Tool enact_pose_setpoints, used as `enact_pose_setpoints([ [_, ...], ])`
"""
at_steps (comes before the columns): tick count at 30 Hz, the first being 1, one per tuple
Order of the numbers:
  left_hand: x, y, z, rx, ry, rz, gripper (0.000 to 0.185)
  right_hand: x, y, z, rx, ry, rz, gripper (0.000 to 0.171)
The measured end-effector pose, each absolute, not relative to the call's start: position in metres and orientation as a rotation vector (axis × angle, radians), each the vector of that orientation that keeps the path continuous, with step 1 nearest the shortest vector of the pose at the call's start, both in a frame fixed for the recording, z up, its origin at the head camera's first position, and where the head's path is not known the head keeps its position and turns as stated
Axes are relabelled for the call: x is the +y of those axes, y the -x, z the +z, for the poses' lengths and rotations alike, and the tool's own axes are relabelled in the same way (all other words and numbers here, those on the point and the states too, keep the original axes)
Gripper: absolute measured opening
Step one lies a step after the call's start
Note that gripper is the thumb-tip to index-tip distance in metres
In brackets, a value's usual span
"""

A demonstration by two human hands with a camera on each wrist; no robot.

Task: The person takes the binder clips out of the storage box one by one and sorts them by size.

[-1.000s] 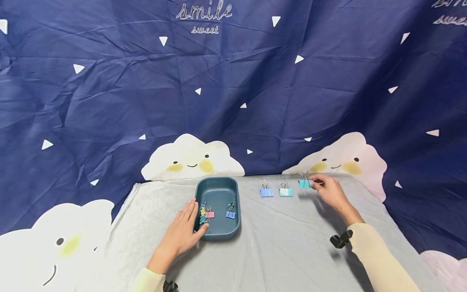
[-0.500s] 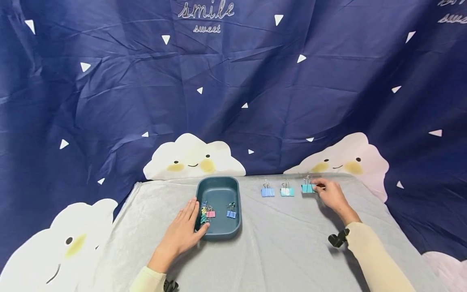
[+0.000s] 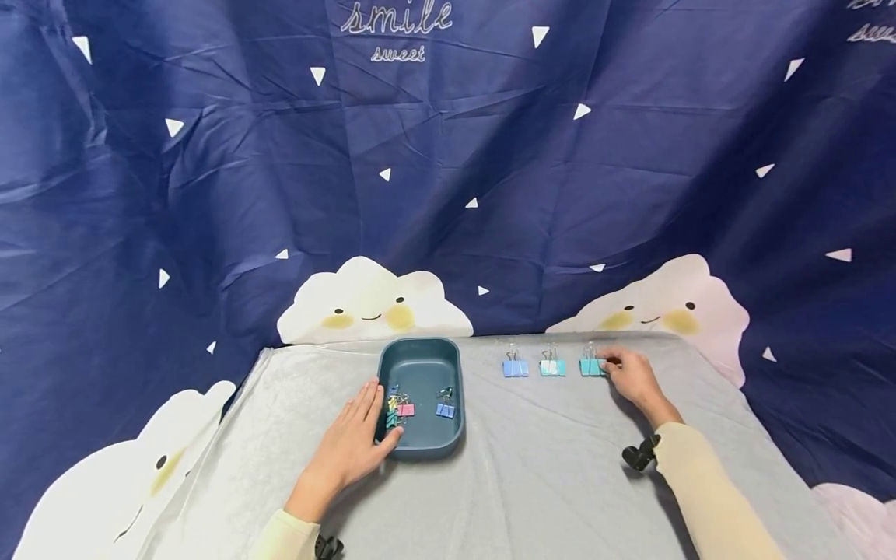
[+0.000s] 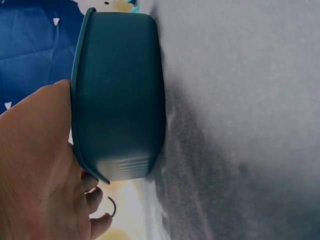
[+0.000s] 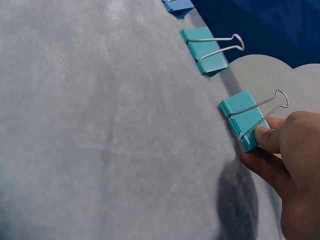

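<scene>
On the grey cloth, my left hand [image 3: 360, 428] lies flat against the left side of a dark teal tray [image 3: 422, 358], thumb at its near corner. In the left wrist view the palm [image 4: 35, 165] presses the tray [image 4: 120, 90] at its rim. Inside lie a pink clip [image 3: 405, 409], a blue clip [image 3: 444, 410] and a green-yellow one [image 3: 390, 414]. My right hand [image 3: 610, 364] pinches a teal binder clip [image 3: 590, 367] that sits on the cloth. The thumb [image 5: 267, 137] rests on that clip [image 5: 240, 117].
Left of the held clip stand a lighter teal clip [image 3: 552, 367] [image 5: 205, 50] and a blue clip [image 3: 515, 368] [image 5: 177, 5], in one row near the table's far edge. A dark blue cloud-print backdrop [image 3: 448, 194] hangs right behind the grey cloth [image 3: 532, 467].
My right hand has lowered the teal clip onto the cloth, in line with the other two clips. The left hand has stayed at the tray.
</scene>
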State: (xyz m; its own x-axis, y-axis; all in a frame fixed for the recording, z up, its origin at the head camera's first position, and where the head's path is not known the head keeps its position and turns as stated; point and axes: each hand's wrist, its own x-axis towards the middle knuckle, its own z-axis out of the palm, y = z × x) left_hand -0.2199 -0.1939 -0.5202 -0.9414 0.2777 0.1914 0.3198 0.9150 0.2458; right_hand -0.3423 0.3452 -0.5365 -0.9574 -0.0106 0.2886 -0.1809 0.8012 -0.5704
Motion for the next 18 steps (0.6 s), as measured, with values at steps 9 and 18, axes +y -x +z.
enact_pose_setpoints([
  [9, -0.1927, 0.2201, -0.5195, -2.942, 0.452, -0.414, 0.089, 0.3455, 0.3454, -0.5442, -2.744, -0.099, 0.891, 0.025],
  [18, -0.1929, 0.2204, -0.5195, -2.942, 0.449, -0.428, 0.088, 0.3423, 0.3463, -0.5465, -2.775, -0.096, 0.885, 0.028],
])
